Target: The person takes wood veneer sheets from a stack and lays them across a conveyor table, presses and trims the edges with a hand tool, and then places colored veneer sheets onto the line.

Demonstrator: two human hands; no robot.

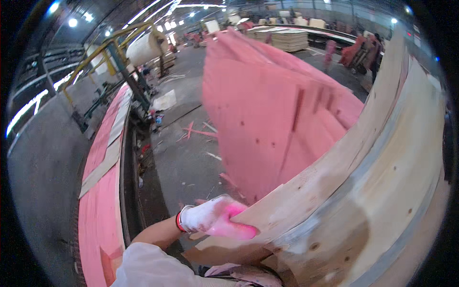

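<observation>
My left hand wears a white glove stained bright pink at the thumb and fingers. It is closed on the near left edge of a large pale wood veneer sheet, thumb on the face toward me and fingers hidden behind. The sheet rises and curves up to the right, with knots and greyish, damp-looking patches. Beyond it stands a large pink-coated veneer sheet, folded over at the top and slightly blurred; what holds it up is hidden. My right hand does not show. A bit of bare arm lies low, behind the pale sheet's lower edge.
At my left runs a long bed covered with pink and pale veneer strips. Past its far end stands a yellow and green frame with a large pale roll. Veneer scraps litter the grey floor. Stacked sheets lie farther back.
</observation>
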